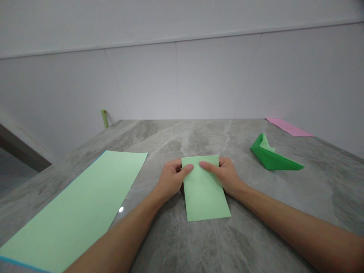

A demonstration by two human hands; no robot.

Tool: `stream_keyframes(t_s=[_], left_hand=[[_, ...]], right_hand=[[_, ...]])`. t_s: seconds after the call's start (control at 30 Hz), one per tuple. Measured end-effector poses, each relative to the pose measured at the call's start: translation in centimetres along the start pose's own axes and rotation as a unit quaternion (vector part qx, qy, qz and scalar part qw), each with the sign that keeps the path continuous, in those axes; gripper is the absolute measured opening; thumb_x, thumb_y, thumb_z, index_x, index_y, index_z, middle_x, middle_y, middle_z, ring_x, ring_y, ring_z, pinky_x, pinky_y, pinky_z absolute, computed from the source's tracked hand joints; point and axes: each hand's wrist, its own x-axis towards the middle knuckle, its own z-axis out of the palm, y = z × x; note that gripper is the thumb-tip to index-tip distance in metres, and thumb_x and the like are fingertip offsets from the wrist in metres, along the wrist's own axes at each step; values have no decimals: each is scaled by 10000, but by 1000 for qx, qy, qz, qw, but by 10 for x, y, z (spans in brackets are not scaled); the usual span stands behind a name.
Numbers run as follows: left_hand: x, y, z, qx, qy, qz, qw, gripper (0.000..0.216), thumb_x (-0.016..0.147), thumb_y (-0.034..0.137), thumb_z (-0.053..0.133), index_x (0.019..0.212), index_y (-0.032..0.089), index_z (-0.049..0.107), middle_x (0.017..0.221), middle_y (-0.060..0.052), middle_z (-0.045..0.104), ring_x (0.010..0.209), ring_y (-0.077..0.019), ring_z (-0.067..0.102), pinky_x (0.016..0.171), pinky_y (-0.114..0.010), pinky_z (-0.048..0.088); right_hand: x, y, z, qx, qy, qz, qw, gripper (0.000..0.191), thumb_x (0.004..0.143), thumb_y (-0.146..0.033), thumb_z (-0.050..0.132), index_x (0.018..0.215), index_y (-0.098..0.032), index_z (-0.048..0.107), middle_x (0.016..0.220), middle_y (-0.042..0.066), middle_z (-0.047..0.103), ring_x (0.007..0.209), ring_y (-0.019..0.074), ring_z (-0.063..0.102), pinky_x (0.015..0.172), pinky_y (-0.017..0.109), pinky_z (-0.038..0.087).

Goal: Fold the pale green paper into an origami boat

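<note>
At lower centre, the left hand and right hand pinch green paper, fingers behind, thumbs in front.

Matt paper sheet, glossy stone-look tabletop

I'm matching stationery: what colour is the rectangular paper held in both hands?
The rectangular paper is pale green, showing best in the head view.

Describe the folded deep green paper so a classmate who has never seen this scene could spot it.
On the grey marbled table, find the right hand holding pale green paper. Look to its right, on the near side of the pink sheet. There lies the folded deep green paper, set apart from both papers by its darker colour and angular, raised shape.
</note>
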Motion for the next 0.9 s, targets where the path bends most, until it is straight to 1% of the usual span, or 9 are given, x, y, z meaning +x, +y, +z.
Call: stream_keyframes(t_s=[0.13,0.23,0.37,0.47,0.63,0.7,0.8,0.83,0.9], left_hand=[[2,-2,-2,-5,8,8,1000,264,774,393,644,764,131,670,635,-3,609,517,-94,498,483,-206,379],[3,-5,-4,-6,12,18,1000,295,773,419,642,741,127,665,633,-3,593,528,-96,488,491,-209,368],[3,-5,-4,-1,20,30,999,324,775,447,635,701,132,635,591,17,539,506,-87,441,479,-206,339],[2,-3,-3,15,34,38,999,367,803,478,592,659,141,584,565,30,486,492,-81,402,462,-202,307],[2,0,-4,59,83,59,993,433,844,501,531,586,157,478,532,55,361,478,-67,313,439,-198,238],[2,-1,-4,68,88,59,992,439,848,499,525,578,159,459,534,56,347,484,-68,308,444,-201,237],[3,-2,-5,67,84,50,993,427,849,497,516,592,159,470,541,52,365,489,-73,322,451,-205,245],[3,-2,-5,68,83,49,993,421,848,493,515,597,158,476,543,50,370,491,-74,324,453,-206,246],[4,-2,-5,77,84,51,992,405,845,480,517,604,156,491,546,48,378,496,-77,327,457,-207,246]], right_hand=[[2,2,-1,-1,-7,-5,1000,315,632,-431,798,652,-131,704,629,59,717,496,158,637,461,241,489],[3,4,-2,1,-11,-7,1000,327,621,-436,806,664,-126,710,644,64,721,500,157,634,466,244,489],[3,4,-1,-2,-9,-11,1000,340,608,-443,810,649,-121,710,632,63,713,493,149,621,460,240,477],[2,4,0,-17,-12,-22,1000,329,617,-443,802,644,-128,714,627,50,704,495,138,607,459,231,462],[-2,4,2,-83,-9,-70,994,298,687,-438,752,748,-146,752,674,37,708,531,134,595,487,233,456],[-3,4,2,-112,-5,-92,989,296,713,-445,728,763,-154,758,684,33,708,539,135,592,489,234,452],[-3,5,1,-164,-3,-128,978,301,750,-451,692,756,-157,757,695,35,706,563,144,595,496,238,457],[-2,5,0,-178,1,-143,974,295,759,-445,686,792,-161,760,722,37,710,589,150,604,510,241,469],[-1,7,-1,-192,9,-175,966,310,772,-418,681,961,-180,747,791,34,714,645,154,617,552,247,494]])
